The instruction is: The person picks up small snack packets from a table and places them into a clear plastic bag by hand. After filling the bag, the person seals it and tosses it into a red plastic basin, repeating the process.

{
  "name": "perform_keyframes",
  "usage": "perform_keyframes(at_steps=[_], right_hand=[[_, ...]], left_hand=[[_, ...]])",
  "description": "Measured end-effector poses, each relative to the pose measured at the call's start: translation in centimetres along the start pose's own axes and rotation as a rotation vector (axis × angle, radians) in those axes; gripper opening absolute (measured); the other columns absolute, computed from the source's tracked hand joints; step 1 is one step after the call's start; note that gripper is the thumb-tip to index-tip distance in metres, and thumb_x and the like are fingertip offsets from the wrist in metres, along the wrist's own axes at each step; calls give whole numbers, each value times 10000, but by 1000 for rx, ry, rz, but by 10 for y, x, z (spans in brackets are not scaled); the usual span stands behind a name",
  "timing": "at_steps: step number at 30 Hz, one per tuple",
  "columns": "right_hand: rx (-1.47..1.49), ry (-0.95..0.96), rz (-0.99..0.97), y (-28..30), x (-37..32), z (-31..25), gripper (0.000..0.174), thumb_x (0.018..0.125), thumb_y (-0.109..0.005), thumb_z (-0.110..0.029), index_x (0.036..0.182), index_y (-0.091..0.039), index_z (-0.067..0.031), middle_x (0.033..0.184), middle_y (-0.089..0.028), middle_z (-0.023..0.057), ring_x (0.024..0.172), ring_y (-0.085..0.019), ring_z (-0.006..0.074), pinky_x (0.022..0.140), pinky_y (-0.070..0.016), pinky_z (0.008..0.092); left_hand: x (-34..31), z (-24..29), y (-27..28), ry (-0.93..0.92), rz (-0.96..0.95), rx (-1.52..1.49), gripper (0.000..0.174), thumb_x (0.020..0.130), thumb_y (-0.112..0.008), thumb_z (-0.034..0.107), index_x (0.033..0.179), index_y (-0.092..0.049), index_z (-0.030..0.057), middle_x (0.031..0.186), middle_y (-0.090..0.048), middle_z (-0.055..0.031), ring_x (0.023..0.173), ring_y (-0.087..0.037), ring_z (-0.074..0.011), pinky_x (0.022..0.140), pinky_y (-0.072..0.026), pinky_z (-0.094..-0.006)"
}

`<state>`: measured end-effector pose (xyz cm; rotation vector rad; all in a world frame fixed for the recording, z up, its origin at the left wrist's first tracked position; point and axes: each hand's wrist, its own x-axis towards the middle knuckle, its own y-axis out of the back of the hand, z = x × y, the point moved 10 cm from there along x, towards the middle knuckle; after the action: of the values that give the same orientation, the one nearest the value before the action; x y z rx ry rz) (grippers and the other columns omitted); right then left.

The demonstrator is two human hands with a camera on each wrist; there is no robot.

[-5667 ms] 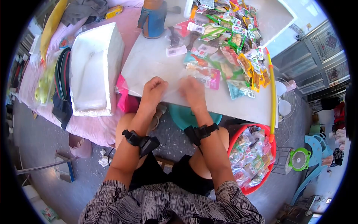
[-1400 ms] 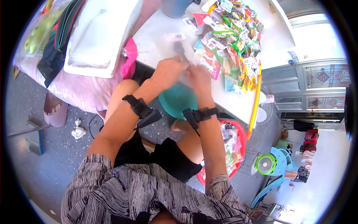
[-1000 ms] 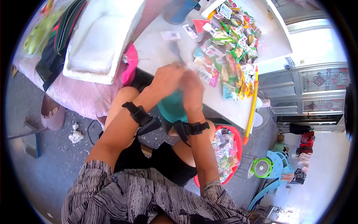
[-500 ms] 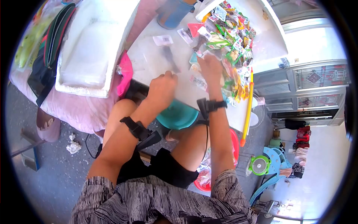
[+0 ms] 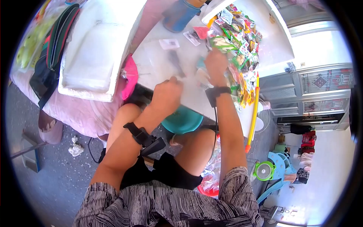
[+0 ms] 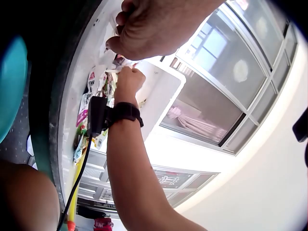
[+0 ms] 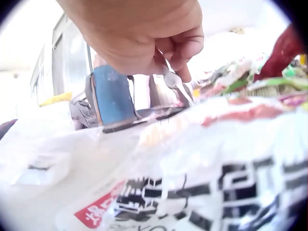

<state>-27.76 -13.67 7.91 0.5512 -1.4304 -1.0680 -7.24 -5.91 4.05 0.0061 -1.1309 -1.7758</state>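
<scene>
Closest to my head camera, the teal basin [image 5: 185, 121] sits under the near edge of the white table [image 5: 151, 62], by the knees. At that edge the left hand [image 5: 166, 95] is clenched on what looks like the near rim of a clear bag [image 5: 172, 66]; I judge this keeps the slippery film from sliding. Further out, the right hand [image 5: 216, 65] pinches the corner of a packet [image 7: 174, 81] at the near fringe of the pile of snack packets [image 5: 242, 41]. A corner hold suits something so flat and sealed. Beyond stand the blue cup [image 5: 177, 17] and, off left, the foam box [image 5: 94, 49].
</scene>
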Motion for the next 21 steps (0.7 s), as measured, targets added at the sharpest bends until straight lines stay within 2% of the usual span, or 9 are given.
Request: perform_keyframes(at_steps=[3, 4, 7, 10, 13, 16, 19, 21], right_hand=[[-66, 272, 87, 51, -26, -17, 139, 734, -658, -139, 805, -572, -56, 828, -614, 94, 829, -598, 294, 635, -498, 384], [-31, 260, 73, 65, -39, -17, 170, 689, -683, -117, 798, -572, -47, 886, -604, 83, 866, -578, 277, 637, -495, 374], [-35, 356, 90, 95, -94, -26, 205, 664, -677, -100, 846, -597, -53, 897, -601, 96, 864, -576, 276, 651, -496, 384], [101, 337, 42, 90, -141, -16, 201, 708, -679, -115, 888, -617, -50, 894, -602, 113, 845, -580, 290, 665, -489, 390], [485, -107, 40, 80, -152, 31, 213, 776, -668, -169, 927, -622, -26, 895, -603, 142, 791, -588, 316, 673, -482, 395], [497, -383, 16, 64, -143, 58, 271, 786, -695, -210, 923, -609, 8, 834, -604, 146, 739, -596, 314, 678, -474, 401], [653, -544, -148, 16, -140, 72, 294, 759, -718, -176, 923, -596, 36, 771, -603, 108, 686, -602, 245, 606, -473, 354], [908, -731, -215, -10, -146, 81, 270, 751, -722, -145, 907, -592, 33, 745, -592, 69, 659, -585, 185, 554, -449, 298]], left_hand=[[1, -2, -2, 26, -36, 23, 74, 666, -572, 18, 740, -579, 24, 816, -568, -166, 703, -624, -325, 593, -524, -405], [1, -2, -1, 14, -17, 21, 44, 687, -574, 26, 729, -567, 19, 795, -562, -166, 685, -615, -334, 584, -514, -415], [2, -4, -2, -16, 25, 13, 57, 726, -578, 42, 692, -544, 11, 743, -550, -165, 645, -597, -352, 566, -492, -437], [2, -4, -1, -29, 59, 13, 91, 716, -584, 48, 638, -549, 16, 716, -548, -159, 630, -590, -354, 565, -483, -441], [1, -5, 0, -36, 86, 18, 86, 716, -587, 53, 644, -559, 15, 722, -551, -150, 631, -588, -352, 561, -478, -442], [2, -7, -2, -24, 73, 39, 85, 723, -595, 62, 651, -582, 19, 728, -555, -134, 635, -586, -339, 565, -474, -440], [1, -4, -1, -34, 71, 37, 77, 728, -601, 69, 666, -599, 22, 739, -566, -126, 643, -587, -335, 575, -476, -438], [1, -6, -1, -35, 73, 38, 72, 732, -603, 72, 678, -610, 24, 746, -573, -123, 651, -588, -333, 580, -477, -436]])
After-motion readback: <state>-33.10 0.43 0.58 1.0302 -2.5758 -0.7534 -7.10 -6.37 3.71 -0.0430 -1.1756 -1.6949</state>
